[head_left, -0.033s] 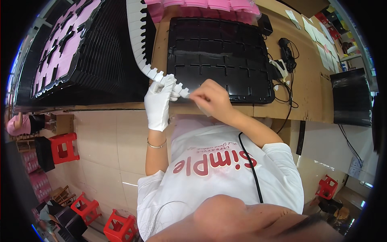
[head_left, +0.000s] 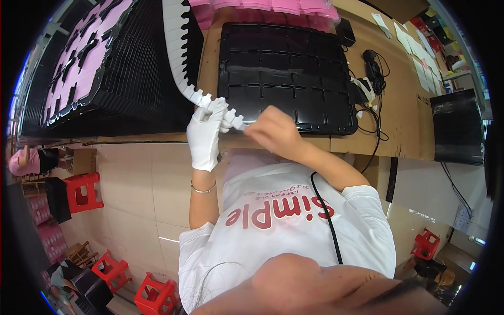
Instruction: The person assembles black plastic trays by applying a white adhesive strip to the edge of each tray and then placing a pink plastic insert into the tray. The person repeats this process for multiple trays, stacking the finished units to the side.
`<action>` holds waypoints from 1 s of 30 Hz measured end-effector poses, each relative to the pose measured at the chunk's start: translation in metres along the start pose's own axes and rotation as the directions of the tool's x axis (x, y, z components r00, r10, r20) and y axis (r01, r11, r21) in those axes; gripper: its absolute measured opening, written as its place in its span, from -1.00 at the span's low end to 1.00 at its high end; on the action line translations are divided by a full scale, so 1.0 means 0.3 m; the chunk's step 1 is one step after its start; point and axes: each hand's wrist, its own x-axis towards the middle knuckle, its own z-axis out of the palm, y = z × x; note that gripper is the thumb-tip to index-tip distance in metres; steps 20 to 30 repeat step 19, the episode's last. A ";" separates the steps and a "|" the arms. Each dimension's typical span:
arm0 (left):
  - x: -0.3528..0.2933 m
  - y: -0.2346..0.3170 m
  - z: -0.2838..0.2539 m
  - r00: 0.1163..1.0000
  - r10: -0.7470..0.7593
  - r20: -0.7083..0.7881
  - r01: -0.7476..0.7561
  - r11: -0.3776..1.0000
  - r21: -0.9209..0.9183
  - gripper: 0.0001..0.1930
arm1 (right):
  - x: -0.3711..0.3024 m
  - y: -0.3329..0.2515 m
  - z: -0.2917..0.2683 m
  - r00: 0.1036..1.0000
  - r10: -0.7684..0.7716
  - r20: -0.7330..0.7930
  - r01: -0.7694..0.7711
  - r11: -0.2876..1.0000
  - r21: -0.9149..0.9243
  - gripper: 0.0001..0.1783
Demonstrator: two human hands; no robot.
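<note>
A long white segmented strip (head_left: 176,58) with notched edges runs down from the top edge, along the tray stack, to my hands. My left hand (head_left: 205,134), in a white glove, is closed around the strip near its lower end. Several segments stick out past the glove toward the right. At that free end my right hand (head_left: 275,134), bare, has its fingers pinched together, touching or gripping the last segment (head_left: 238,123). Motion blurs these fingers, and whatever lies between them is hidden. Just beyond both hands lies a black plastic tray (head_left: 286,76) with moulded compartments.
At the left rises a tall stack of black trays (head_left: 142,68) with pink pieces on top. Pink packets (head_left: 273,6) lie behind the flat tray. Cables (head_left: 375,113), a black device (head_left: 374,71) and papers (head_left: 420,58) are on the table's right. Red stools (head_left: 84,191) stand on the floor.
My right hand has shifted slightly down and left at the strip's end. My left hand and the strip it holds have moved slightly left.
</note>
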 end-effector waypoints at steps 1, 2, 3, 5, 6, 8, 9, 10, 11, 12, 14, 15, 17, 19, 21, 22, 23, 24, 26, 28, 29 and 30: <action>-0.001 -0.003 -0.018 1.000 0.008 -0.016 -0.007 0.999 0.031 -0.77 | 0.010 0.000 -0.004 0.989 -0.111 0.095 0.107 0.993 0.045 -0.92; 0.002 -0.008 -0.036 0.999 0.016 -0.031 -0.014 0.998 0.062 -0.77 | 0.030 -0.001 -0.011 0.989 0.028 0.146 -0.045 0.993 0.112 -0.93; 0.006 -0.023 -0.057 0.999 0.020 -0.049 -0.018 0.999 0.043 -0.77 | 0.051 -0.002 -0.017 0.965 0.162 0.207 -0.199 0.965 0.172 -0.93; 0.011 -0.040 -0.089 0.999 -0.018 -0.027 0.020 0.998 0.065 -0.77 | 0.094 0.048 -0.020 0.824 0.422 0.377 -0.519 0.831 0.203 -0.95; 0.009 -0.048 -0.097 0.999 -0.038 -0.015 0.039 0.996 0.078 -0.77 | 0.115 0.097 -0.011 0.800 0.432 0.416 -0.521 0.845 0.123 -0.89; 0.003 -0.062 -0.096 0.999 -0.042 0.024 0.041 0.997 0.058 -0.77 | 0.131 0.173 0.024 0.804 0.364 0.470 -0.375 0.924 -0.074 -0.83; 0.001 -0.067 -0.095 0.998 -0.045 0.041 0.043 0.998 0.048 -0.77 | 0.135 0.180 0.039 0.794 0.375 0.478 -0.361 0.924 -0.126 -0.83; 0.002 -0.068 -0.092 0.998 -0.054 0.044 0.053 0.998 0.042 -0.78 | 0.139 0.185 0.051 0.785 0.387 0.483 -0.345 0.922 -0.177 -0.82; 0.003 -0.068 -0.087 0.997 -0.064 0.048 0.062 0.997 0.038 -0.78 | 0.144 0.188 0.059 0.776 0.400 0.488 -0.329 0.917 -0.228 -0.82; 0.000 -0.073 -0.084 0.996 -0.076 0.050 0.075 0.997 0.030 -0.78 | 0.144 0.190 0.063 0.772 0.413 0.483 -0.344 0.911 -0.228 -0.83; -0.001 -0.070 -0.077 0.994 -0.092 0.063 0.090 0.995 0.032 -0.77 | 0.146 0.193 0.067 0.765 0.440 0.470 -0.377 0.898 -0.227 -0.85; -0.004 -0.059 -0.069 0.993 -0.098 0.062 0.095 0.994 0.057 -0.77 | 0.144 0.195 0.068 0.764 0.443 0.469 -0.383 0.897 -0.222 -0.85; -0.003 -0.057 -0.067 0.994 -0.096 0.055 0.091 0.992 0.084 -0.76 | 0.142 0.199 0.062 0.763 0.448 0.465 -0.397 0.894 -0.210 -0.85; 0.007 -0.065 -0.076 0.996 -0.079 0.049 0.075 0.993 0.090 -0.75 | 0.164 0.196 0.026 0.683 0.511 0.522 -0.568 0.821 -0.059 -0.79; 0.007 -0.065 -0.076 0.996 -0.079 0.049 0.075 0.993 0.090 -0.75 | 0.164 0.196 0.026 0.683 0.511 0.522 -0.568 0.821 -0.059 -0.79; 0.007 -0.065 -0.076 0.996 -0.079 0.049 0.075 0.993 0.090 -0.75 | 0.164 0.196 0.026 0.683 0.511 0.522 -0.568 0.821 -0.059 -0.79; 0.007 -0.065 -0.076 0.996 -0.079 0.049 0.075 0.993 0.090 -0.75 | 0.164 0.196 0.026 0.683 0.511 0.522 -0.568 0.821 -0.059 -0.79; 0.007 -0.065 -0.076 0.996 -0.079 0.049 0.075 0.993 0.090 -0.75 | 0.164 0.196 0.026 0.683 0.511 0.522 -0.568 0.821 -0.059 -0.79; 0.007 -0.065 -0.076 0.996 -0.079 0.049 0.075 0.993 0.090 -0.75 | 0.164 0.196 0.026 0.683 0.511 0.522 -0.568 0.821 -0.059 -0.79; 0.007 -0.065 -0.076 0.996 -0.079 0.049 0.075 0.993 0.090 -0.75 | 0.164 0.196 0.026 0.683 0.511 0.522 -0.568 0.821 -0.059 -0.79; 0.007 -0.065 -0.076 0.996 -0.079 0.049 0.075 0.993 0.090 -0.75 | 0.164 0.196 0.026 0.683 0.511 0.522 -0.568 0.821 -0.059 -0.79; 0.007 -0.065 -0.076 0.996 -0.079 0.049 0.075 0.993 0.090 -0.75 | 0.164 0.196 0.026 0.683 0.511 0.522 -0.568 0.821 -0.059 -0.79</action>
